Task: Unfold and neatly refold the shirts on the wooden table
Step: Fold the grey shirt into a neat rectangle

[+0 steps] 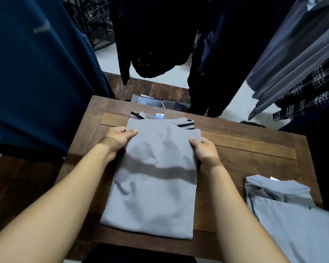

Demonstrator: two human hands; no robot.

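Observation:
A grey shirt point(156, 179) lies folded lengthwise in the middle of the wooden table point(254, 149). Its striped collar and a blue label show at the far end. The near part is doubled over toward the collar. My left hand point(118, 139) grips the folded layer at its far left corner, thumb on top and fingers under the cloth. My right hand point(203, 150) grips the far right corner the same way.
A second grey shirt point(292, 221) lies at the table's right front corner. Dark and blue garments point(36, 73) hang close on the left and ahead, grey and plaid ones point(302, 73) on the right. A bag point(160, 102) sits behind the table.

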